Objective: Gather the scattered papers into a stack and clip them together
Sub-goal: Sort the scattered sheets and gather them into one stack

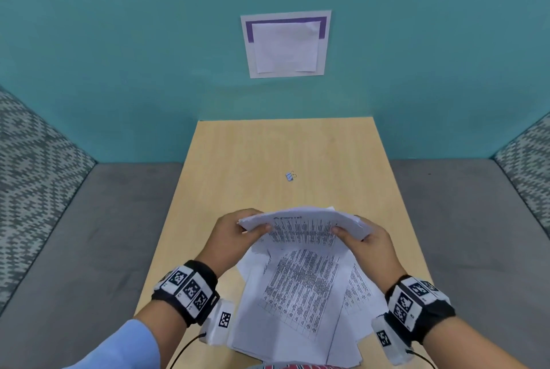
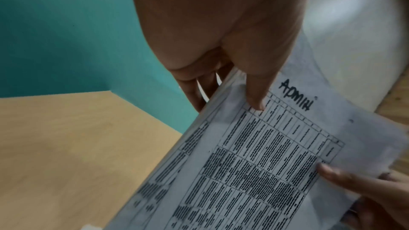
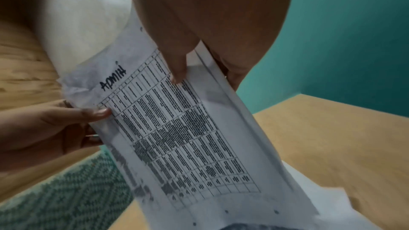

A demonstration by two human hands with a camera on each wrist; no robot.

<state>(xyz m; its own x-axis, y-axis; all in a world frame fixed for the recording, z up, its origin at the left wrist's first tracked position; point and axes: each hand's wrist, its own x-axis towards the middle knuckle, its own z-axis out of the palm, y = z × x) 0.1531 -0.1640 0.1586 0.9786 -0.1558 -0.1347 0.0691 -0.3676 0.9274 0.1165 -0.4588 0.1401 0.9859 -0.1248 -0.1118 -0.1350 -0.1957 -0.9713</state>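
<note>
A loose bundle of printed papers [image 1: 300,273] with tables of text is lifted at its far end above the wooden table [image 1: 238,160]; its near end fans out unevenly toward me. My left hand [image 1: 238,231] grips the far left corner, thumb on top. My right hand [image 1: 366,237] grips the far right corner the same way. In the left wrist view my thumb presses the top sheet [image 2: 265,155]. The right wrist view shows the same sheet [image 3: 183,128] with a handwritten word at its head. A small binder clip [image 1: 291,176] lies alone on the table beyond the papers.
A teal wall [image 1: 119,56] stands behind the table, with a white sheet [image 1: 285,44] fixed to it. Grey seats with patterned cushions [image 1: 35,166] flank the table on both sides. Bare tabletop lies between the papers and the clip.
</note>
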